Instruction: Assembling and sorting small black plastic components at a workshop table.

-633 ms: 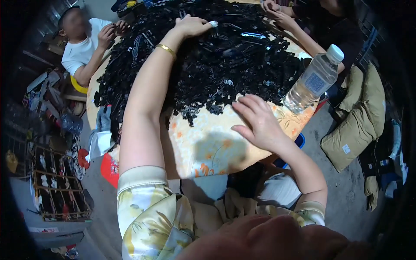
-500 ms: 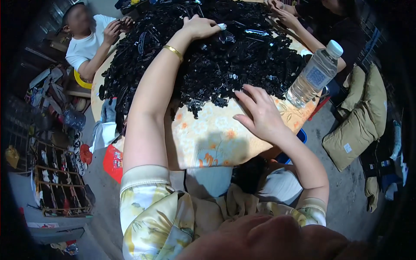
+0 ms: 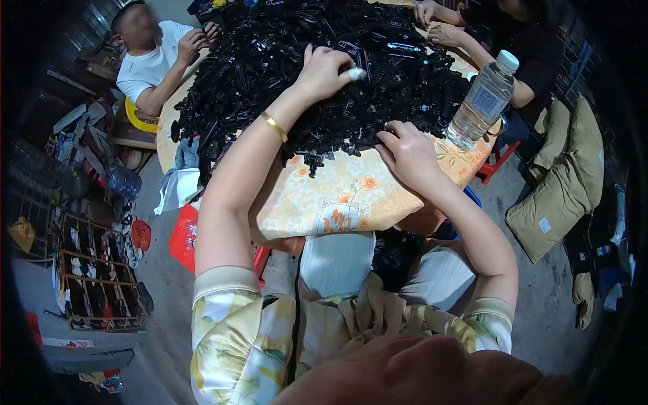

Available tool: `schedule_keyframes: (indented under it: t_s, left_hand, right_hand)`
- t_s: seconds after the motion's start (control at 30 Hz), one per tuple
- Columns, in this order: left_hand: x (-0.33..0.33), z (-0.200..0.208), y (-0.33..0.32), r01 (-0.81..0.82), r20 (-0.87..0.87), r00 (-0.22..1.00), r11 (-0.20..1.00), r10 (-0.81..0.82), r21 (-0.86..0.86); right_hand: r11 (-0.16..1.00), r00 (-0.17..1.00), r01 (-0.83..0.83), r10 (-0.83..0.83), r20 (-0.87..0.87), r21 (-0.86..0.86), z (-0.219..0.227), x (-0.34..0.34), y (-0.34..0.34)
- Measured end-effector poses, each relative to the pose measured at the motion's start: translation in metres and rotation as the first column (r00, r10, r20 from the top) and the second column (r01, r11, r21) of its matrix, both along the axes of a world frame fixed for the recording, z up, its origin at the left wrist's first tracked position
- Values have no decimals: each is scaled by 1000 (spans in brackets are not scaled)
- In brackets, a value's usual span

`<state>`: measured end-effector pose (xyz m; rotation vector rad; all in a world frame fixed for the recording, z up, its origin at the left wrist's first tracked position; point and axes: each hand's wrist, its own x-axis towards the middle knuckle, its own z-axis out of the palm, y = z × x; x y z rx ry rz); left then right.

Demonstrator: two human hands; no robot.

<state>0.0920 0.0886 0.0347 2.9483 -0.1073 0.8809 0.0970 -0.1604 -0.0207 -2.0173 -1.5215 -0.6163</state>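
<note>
A large heap of small black plastic pieces [image 3: 270, 81] covers most of the table. My left hand [image 3: 326, 73] rests over the middle of the heap, its fingers bent and the thumb held apart. A whitish wrap [image 3: 356, 74] covers the thumb's end; nothing shows in the grasp. At the heap's near right edge lies my right hand [image 3: 413, 154]. Its fingers curl loosely onto the black pieces, thumb apart, and no held thing is visible. A clear plastic bottle [image 3: 484, 98] with a pale cap stands to the right of my right hand.
The table [image 3: 290, 209] has an orange-flowered cover. Two other people sit across it, at far left and far right, with hands [image 3: 445, 32] near the heap. Tan stuffed sacks [image 3: 550, 209] lie on the floor at right. A rack [image 3: 101, 270] stands at left.
My left hand has moved right and nearer over the heap. My right hand's fingers have drawn in from a wider spread. The view has shifted slightly.
</note>
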Motion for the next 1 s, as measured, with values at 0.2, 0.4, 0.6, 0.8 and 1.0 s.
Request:
schedule_keyframes:
  t_s: [0.2, 0.4, 0.6, 0.8, 1.0]
  left_hand:
    - [-43, 9, -24, -43, -179, 982, 996, 57, 78]
    - [-58, 15, -47, -129, -251, 952, 972, 176, 195]
    - [-67, 1, -47, -139, 186, 979, 933, 79, 331]
    - [-87, 4, -72, 135, 200, 972, 989, -120, -61]
    - [-100, -10, -115, 44, -31, 925, 186, -379, -982]
  right_hand:
    - [995, 999, 44, -42, 21, -88, 4, 4, -11]
    - [998, 994, -4, 12, 107, -70, 12, 10, -12]
    - [999, 999, 23, -24, 39, 29, 20, 15, -12]
    - [968, 810, 58, 98, -578, 244, 26, 16, -23]
    - [923, 953, -81, 182, -243, 376, 38, -10, -26]
